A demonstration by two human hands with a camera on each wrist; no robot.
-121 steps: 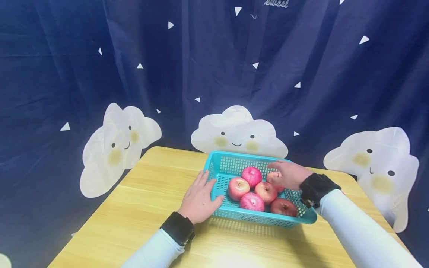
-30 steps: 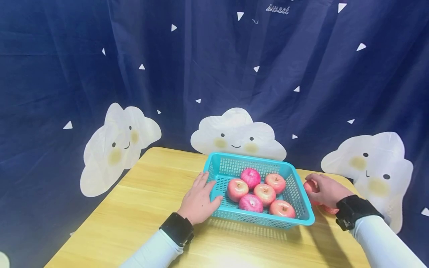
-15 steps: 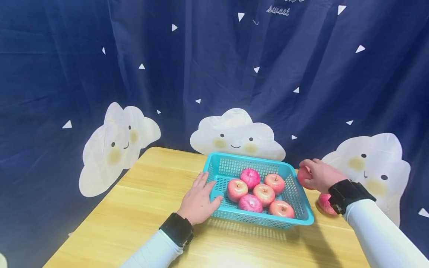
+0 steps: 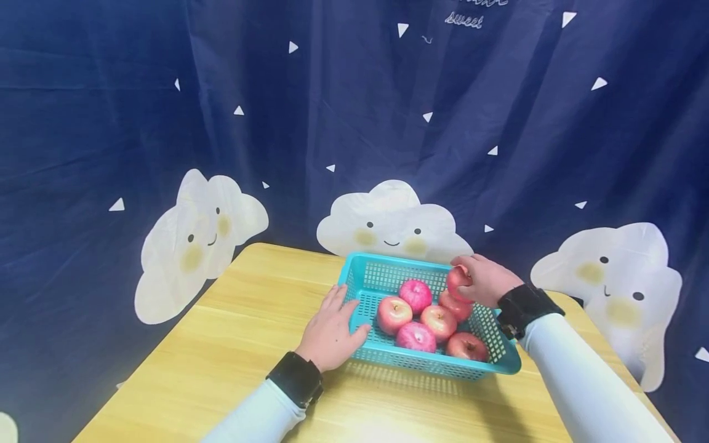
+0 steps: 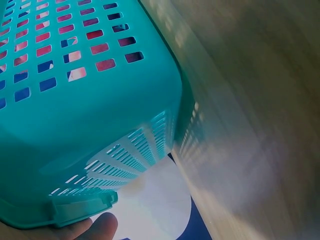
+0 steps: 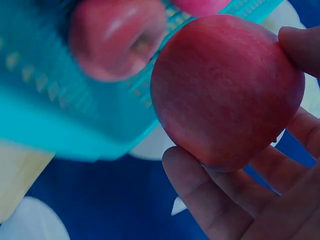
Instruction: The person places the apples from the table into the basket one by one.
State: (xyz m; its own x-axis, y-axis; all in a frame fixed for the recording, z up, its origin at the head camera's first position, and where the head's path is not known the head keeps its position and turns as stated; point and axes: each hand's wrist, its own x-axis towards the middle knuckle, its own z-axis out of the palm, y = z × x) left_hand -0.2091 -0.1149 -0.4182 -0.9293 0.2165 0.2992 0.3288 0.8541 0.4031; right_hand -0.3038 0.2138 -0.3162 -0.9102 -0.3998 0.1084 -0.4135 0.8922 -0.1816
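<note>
A turquoise plastic basket [image 4: 388, 354] stands on the table with several red and pink apples [image 4: 394, 315] inside. My right hand [image 4: 487, 283] grips another red apple [image 4: 458, 282] above the basket's back right part, overlapping an apple [image 4: 456, 307] below it. Up close in the right wrist view, thumb and fingers surround the held apple [image 6: 225, 95]. My left hand [image 4: 332, 333] rests at the basket's left end, its fingers extended along the rim. From the left wrist view, fingertips [image 5: 104, 226] show beside the basket's rim.
The light wooden table [image 4: 232, 344] reaches out to the left and front of the basket. A dark blue curtain [image 4: 365, 92] with white clouds hangs directly behind. My right forearm [image 4: 581, 369] covers part of the table's right side.
My right hand took hold of an apple on the table right of the basket and carried it left over the basket. Another apple there is now hidden. The left hand has stayed put.
</note>
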